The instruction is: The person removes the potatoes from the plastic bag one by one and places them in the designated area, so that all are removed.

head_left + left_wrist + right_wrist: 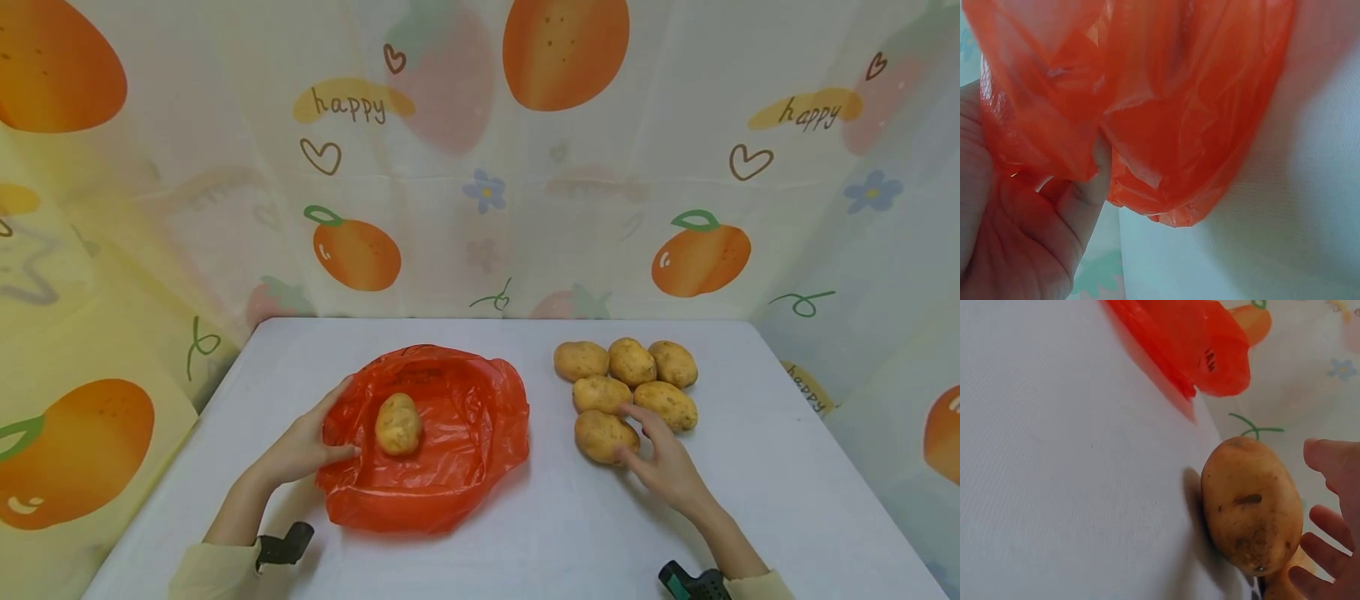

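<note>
A red plastic bag [465, 492] lies with its mouth spread wide on the white table, and one potato [399, 424] rests inside it. My left hand [311, 442] grips the bag's left rim, with the thumb over the edge; in the left wrist view the thin red film [1166, 112] hangs over part of the fingers. On the right side, my right hand [667, 462] is at the nearest potato [603, 437] of a group, thumb and fingers spread. The right wrist view has that potato [1250, 506] on the table, with the fingers [1329, 550] beside it, not closed round it.
Behind the nearest potato, several more potatoes [630, 361] sit close together. The white table [540, 533] reaches back to a fruit-printed cloth [525, 208] hanging behind and at both sides. Each wrist carries a small dark camera [285, 546].
</note>
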A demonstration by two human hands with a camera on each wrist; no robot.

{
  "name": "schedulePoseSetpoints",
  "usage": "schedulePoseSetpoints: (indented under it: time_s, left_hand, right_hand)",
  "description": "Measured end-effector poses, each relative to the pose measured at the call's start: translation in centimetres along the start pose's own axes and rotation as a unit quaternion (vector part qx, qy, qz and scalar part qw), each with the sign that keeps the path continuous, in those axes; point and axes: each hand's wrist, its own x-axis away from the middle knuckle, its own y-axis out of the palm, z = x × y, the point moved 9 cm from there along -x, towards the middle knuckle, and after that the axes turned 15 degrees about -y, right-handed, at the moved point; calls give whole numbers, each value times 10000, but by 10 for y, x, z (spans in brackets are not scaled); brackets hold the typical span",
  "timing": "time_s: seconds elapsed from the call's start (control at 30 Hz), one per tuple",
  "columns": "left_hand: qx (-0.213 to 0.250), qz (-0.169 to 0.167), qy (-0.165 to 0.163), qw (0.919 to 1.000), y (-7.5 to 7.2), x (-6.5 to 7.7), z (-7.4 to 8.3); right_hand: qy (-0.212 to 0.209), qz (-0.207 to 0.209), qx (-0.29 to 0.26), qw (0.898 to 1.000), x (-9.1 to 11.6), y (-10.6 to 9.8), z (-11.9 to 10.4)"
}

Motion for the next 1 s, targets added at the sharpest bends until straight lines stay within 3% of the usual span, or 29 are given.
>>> schedulePoseSetpoints:
  time_s: [0.2,0.53,0.8,1.0]
  left_hand:
    - [-17,23,-33,10000,0,0,-1]
    - [-14,9,-88,10000,2,-1,-3]
    - [-27,12,-79,10000,2,-1,-3]
    - [-49,12,-90,9999,2,-1,0]
  right_hand:
    - [-208,229,-157,9994,-8,-2,-11]
    - [-707,690,-508,9938,-30,-1,-46]
    - [-466,638,-734,9942,-38,13,-47]
    - [-232,356,-972,9944,-49,26,-53]
